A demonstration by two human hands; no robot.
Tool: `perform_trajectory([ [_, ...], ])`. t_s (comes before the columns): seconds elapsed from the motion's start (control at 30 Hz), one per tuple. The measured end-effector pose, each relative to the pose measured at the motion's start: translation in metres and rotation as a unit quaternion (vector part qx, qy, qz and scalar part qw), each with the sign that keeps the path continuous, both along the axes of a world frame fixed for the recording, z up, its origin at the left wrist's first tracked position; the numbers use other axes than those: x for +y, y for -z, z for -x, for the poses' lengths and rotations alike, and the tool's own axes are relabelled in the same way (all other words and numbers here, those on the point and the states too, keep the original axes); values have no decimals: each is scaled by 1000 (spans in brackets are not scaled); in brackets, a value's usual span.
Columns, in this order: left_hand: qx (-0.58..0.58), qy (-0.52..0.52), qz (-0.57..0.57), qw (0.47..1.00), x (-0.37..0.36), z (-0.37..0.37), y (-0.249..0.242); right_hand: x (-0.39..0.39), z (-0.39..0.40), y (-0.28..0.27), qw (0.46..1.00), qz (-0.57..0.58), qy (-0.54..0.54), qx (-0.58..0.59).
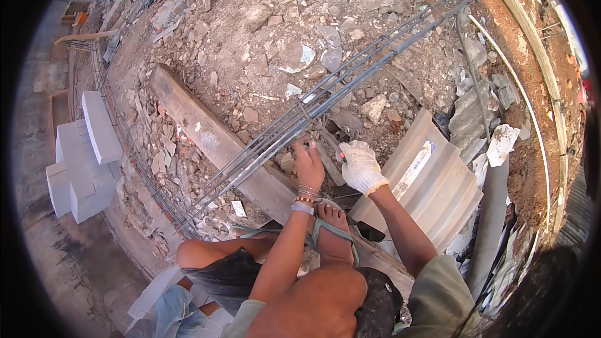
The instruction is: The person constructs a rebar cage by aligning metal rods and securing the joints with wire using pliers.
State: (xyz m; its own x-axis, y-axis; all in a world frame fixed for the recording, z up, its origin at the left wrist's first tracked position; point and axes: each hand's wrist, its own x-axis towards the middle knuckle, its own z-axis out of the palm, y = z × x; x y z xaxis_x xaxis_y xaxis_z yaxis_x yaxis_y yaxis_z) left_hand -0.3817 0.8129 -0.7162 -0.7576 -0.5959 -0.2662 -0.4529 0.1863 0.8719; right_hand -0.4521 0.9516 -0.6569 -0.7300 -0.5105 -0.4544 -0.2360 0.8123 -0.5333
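Observation:
A long cage of steel rebar (350, 81) runs diagonally across the rubble, from lower left to upper right. My left hand (308, 166), bare with bracelets at the wrist, is just below the cage, its fingertips near the lower bars; what they hold, if anything, is too small to tell. To its right, my right hand (361, 167) wears a white knitted glove and is closed around a tool whose red-tipped handle (341, 156) shows at the fingers. The tool's dark end points up toward the bars beside my left fingertips.
A wooden plank (206, 141) lies under the cage. Corrugated sheet pieces (426, 181) rest at right, beside a grey pipe (490, 219). White blocks (84, 169) are stacked at left. Broken stones (256, 17) cover the ground. Another person's clothed leg (175, 310) shows at lower left.

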Motion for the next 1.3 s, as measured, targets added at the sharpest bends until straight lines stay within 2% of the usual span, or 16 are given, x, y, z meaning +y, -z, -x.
perform_trajectory([
  [0.13, 0, 12, -3, 1000, 0, 3, -9, -6, -11, 0, 995, 53, 81, -30],
  [0.23, -55, 89, -30, 994, -8, 4, -12, -7, -16, 1, 992, 51, 106, -39],
  [0.33, -58, 67, 62, 994, 7, 16, -27, -15, -18, 0, 985, 20, 145, -89],
  [0.43, -211, 35, -12, 977, 10, 44, -35, -19, -28, 4, 988, 24, 151, -31],
  [0.47, -217, 8, 62, 974, 18, 48, -18, -22, -31, 4, 988, 35, 152, -14],
  [0.57, -235, -93, 11, 968, 25, 55, -6, -26, -39, 5, 984, 45, 172, -9],
  [0.6, -205, -115, 31, 972, 27, 54, -7, -29, -38, 3, 982, 21, 185, -40],
  [0.83, -180, -89, -77, 976, 24, 53, 16, -43, -44, -11, 967, 83, 239, -24],
  [0.9, -168, -83, -97, 977, 26, 52, 35, -35, -42, -5, 987, 31, 160, -4],
  [0.93, -172, -71, -100, 978, 23, 55, 19, -30, -40, -6, 993, 4, 122, 5],
  [1.0, -181, -45, -105, 977, 15, 55, -8, -17, -40, -21, 987, 61, 130, -75],
  [1.03, -178, -65, -168, 967, 14, 55, -10, -12, -39, -28, 980, 90, 134, -113],
  [1.1, -168, -110, -293, 935, 13, 58, -16, 6, -37, 0, 946, 92, 131, -284],
  [1.17, -123, -93, -395, 906, 5, 56, -22, 20, -32, 29, 884, 93, 118, -444],
  [1.2, -103, -85, -437, 890, 1, 54, -18, 12, -8, -12, 835, 116, 107, -527],
  [1.3, -70, -70, -542, 834, -5, 50, -19, 30, -14, 13, 621, 289, 190, -703],
])
